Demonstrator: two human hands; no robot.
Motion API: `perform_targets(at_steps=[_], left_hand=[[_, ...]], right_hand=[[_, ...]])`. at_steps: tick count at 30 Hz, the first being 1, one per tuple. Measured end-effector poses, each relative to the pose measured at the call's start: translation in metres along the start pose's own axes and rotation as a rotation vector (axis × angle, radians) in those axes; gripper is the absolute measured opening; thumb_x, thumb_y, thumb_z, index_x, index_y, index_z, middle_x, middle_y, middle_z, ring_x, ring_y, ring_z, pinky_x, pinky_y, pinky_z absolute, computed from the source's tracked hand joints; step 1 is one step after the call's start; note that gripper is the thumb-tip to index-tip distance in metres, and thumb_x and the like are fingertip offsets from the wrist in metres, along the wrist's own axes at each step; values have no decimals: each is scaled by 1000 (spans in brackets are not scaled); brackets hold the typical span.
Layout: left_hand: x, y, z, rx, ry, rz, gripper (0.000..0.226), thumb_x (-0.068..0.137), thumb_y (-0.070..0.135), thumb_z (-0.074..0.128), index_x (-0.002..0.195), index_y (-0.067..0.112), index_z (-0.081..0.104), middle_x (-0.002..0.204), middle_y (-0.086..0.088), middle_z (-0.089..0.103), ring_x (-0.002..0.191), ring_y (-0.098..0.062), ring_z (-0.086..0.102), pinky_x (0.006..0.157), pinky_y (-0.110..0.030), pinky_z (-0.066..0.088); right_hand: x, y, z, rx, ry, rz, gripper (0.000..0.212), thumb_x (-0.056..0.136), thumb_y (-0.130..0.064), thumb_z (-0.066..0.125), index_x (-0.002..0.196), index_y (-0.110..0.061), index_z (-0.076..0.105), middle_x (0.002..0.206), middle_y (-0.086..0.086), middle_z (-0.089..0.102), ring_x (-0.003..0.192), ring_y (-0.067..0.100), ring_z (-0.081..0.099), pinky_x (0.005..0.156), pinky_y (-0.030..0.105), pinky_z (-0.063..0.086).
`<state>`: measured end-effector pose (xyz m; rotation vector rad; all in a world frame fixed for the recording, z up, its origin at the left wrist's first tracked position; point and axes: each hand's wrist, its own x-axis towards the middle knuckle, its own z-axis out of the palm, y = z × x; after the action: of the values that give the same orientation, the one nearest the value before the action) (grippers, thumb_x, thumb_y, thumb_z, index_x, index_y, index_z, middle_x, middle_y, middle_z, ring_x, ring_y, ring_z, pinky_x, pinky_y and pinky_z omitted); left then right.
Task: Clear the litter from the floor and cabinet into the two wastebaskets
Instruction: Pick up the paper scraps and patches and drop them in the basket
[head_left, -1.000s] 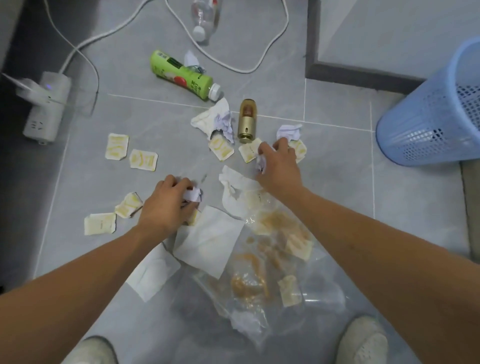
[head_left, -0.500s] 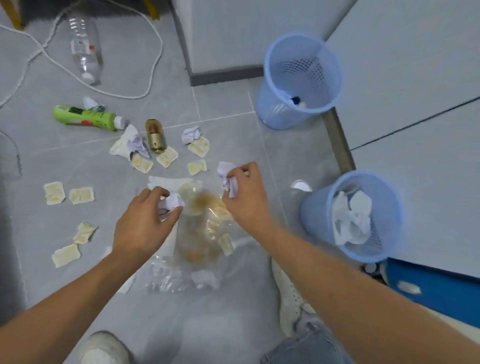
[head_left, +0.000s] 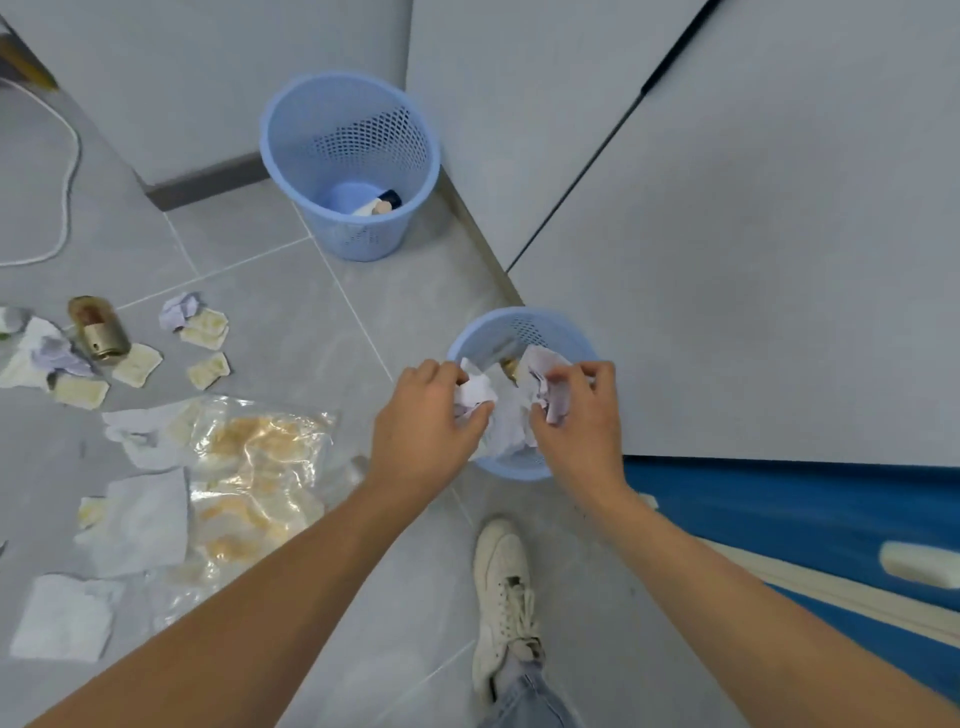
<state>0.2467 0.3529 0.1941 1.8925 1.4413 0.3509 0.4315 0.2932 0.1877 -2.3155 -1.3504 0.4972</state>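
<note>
While both hands hover over the near wastebasket (head_left: 566, 332), which is already part-filled with white paper, the left hand (head_left: 423, 431) pinches a crumpled paper wad (head_left: 475, 392) and the right hand (head_left: 582, 415) curls round a second wad (head_left: 550, 397). Such paper looks feather-light, soft and crushable, so a loose fingertip pinch anywhere on the wad should do; once let go it would likely drop slowly and may drift toward the rim.

Two crumpled paper wads (head_left: 475, 392) (head_left: 550, 397) sit pinched over the near blue wastebasket (head_left: 470, 340), already holding tissues. The far wastebasket (head_left: 291, 171) stands upright. Stained wrappers (head_left: 205, 327) and a greasy plastic bag (head_left: 260, 457) litter the floor.
</note>
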Motion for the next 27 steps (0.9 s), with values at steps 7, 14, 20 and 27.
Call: perform_targets(at_steps=[7,14,20,27], left_hand=[[24,3,58,245,-94,-34,72,78,68,66,128,17,60,130,-4,49,123,-28,43,91,-43,44],[-64,-81,0,164,-28,-77,38,87,41,67,116,16,67,109,-3,57,106,-28,54,81,-45,51],[-150,-189,-69,126,66,-302,22,92,33,64,110,21,68,104,6,59,105,-20,53,78,-38,51],[-238,-302,-114,105,163,-500,14,93,32,63,106,27,66,98,14,57,101,-11,52,68,-28,43]], right_hand=[[29,42,2,-42,-240,16,64,83,-36,76,141,-27,51,152,0,28,135,24,30,109,33,37],[-8,-29,32,20,-221,-233,38,80,-15,67,117,-17,63,126,3,48,120,25,48,99,36,44],[-81,-112,119,86,-375,-443,32,78,-9,66,109,-17,64,110,-2,50,106,19,52,93,28,42],[-147,-131,233,-49,-560,-495,41,71,-5,67,110,-19,65,111,-2,53,106,23,52,89,38,49]])
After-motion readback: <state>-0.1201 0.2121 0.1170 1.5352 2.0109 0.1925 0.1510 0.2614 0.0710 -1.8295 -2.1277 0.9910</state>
